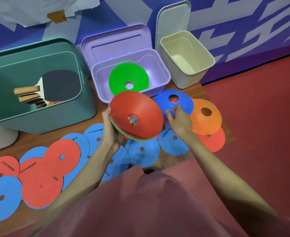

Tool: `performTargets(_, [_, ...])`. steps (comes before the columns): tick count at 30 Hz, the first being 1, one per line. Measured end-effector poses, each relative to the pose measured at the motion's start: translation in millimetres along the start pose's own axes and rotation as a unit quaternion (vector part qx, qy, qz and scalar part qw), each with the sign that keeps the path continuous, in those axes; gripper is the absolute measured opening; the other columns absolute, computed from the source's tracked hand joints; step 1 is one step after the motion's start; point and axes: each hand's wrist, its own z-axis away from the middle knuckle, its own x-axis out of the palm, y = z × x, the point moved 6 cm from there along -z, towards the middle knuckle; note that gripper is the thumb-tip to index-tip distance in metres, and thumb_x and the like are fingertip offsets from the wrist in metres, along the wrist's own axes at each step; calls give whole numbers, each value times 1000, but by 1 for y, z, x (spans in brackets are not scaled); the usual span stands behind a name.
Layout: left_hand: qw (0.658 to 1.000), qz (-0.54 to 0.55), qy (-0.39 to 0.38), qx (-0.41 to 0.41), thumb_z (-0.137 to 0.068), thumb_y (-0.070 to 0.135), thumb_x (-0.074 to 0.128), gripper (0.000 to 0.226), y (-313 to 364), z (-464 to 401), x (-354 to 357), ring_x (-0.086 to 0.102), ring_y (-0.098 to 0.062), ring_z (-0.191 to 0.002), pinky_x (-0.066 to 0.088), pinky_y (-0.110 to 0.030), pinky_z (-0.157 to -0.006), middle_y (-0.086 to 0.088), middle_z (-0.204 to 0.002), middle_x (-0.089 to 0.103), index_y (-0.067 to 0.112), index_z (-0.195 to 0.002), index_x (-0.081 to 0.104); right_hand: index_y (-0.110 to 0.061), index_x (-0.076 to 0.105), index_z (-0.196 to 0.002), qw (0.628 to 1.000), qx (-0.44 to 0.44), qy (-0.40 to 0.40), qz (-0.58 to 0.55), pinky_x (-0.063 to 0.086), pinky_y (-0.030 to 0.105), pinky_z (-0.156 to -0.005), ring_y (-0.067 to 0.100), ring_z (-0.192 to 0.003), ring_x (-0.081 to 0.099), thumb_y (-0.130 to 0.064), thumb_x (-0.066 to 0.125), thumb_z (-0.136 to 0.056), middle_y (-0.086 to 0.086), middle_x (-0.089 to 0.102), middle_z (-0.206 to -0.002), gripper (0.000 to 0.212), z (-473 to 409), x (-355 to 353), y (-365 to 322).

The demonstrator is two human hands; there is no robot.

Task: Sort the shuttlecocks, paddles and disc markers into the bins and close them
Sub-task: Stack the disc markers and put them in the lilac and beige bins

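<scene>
So the left hand is gripping a stack of cone markers, red one on top, with other colours peeking out at the edge underneath. Fingers are curled under the near-left rim and the whole stack is tilted, held just in front of the purple bin. The right hand is just right of the stack with fingers loosely spread, tips touching or almost touching a blue cone sitting on the floor; can't tell if it's actually pinching it. Right beside that is an orange cone, sitting partly on a flat red disc.

The purple bin is open, lid up against the wall, with a green cone inside. To its left there's a big teal bin with paddles stacked in it, black rubber on top, wooden handles pointing left. To the right, a cream bin, its lid standing behind it against the blue wall.

Near side, loads of flat red and blue discs are spread overlapping across the wooden board, mostly to the left.
</scene>
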Motion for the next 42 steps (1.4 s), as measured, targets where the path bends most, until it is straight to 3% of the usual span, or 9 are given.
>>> performTargets(3, [1000,-10,13,17,-94,54,31,49,5,3,-15,69,-17,-88,57,-30,-63,1,-101,73,25,-107,68,-6,35,-134,991,-46,-54,115,47,51,-81,42,-102,56,-20,58,-90,12,35,-140,51,-35,10,16])
performTargets(7, [999,5,35,27,-93,52,34,48,7,9,-37,65,-18,-102,53,-34,-86,-1,-112,70,24,-109,69,-8,25,-143,976,-80,-114,167,48,51,-76,41,-98,56,-6,57,-86,8,20,-152,65,-68,26,22])
performTargets(13, [996,30,65,45,-93,48,37,43,4,14,-53,66,-16,-98,55,-28,-76,-1,-108,70,21,-109,66,-2,10,-146,954,-84,-185,221,49,49,-77,44,-96,58,-19,64,-86,23,25,-141,83,-81,40,18])
performTargets(20, [992,15,102,71,-94,49,37,44,6,17,-70,63,-18,-106,50,-34,-85,-2,-115,68,21,-114,64,-4,23,-141,966,-77,-127,211,46,44,-83,38,-112,53,-60,84,-48,18,34,-136,124,-42,5,-27])
performTargets(27, [987,44,136,81,-90,51,45,51,5,19,-92,56,-27,-121,47,-39,-96,-9,-125,64,16,-121,63,-21,29,-146,989,-149,-15,6,43,34,-68,27,-83,56,-43,61,-68,4,50,-110,87,19,-29,-61])
performTargets(30, [987,51,128,84,-92,51,40,52,8,26,-93,57,-25,-120,47,-39,-96,-7,-124,65,16,-124,62,-32,60,-88,957,-76,0,-281,39,40,-52,20,-57,42,-38,43,-80,-2,46,-65,20,26,-34,-53])
performTargets(32, [988,61,117,82,-93,50,37,49,8,29,-93,56,-27,-120,48,-41,-91,-7,-124,65,18,-118,64,-18,50,-66,929,-8,32,-368,41,45,-50,18,-59,44,-31,46,-92,2,45,-61,29,29,-32,-48])
performTargets(38, [999,-17,42,29,-88,61,32,54,-2,39,-88,62,-24,-73,39,-29,-64,-2,-89,70,29,-86,75,7,62,-103,909,45,-102,-401,53,43,-82,22,-91,64,-16,49,-98,19,68,-106,27,58,24,-59])
performTargets(42, [998,20,54,-10,-80,63,46,42,-13,43,-92,56,-18,-82,37,-28,-68,5,-83,65,31,-68,69,6,61,-75,940,32,-116,-320,46,37,-64,15,-70,57,-24,55,-92,19,67,-76,35,72,57,-65])
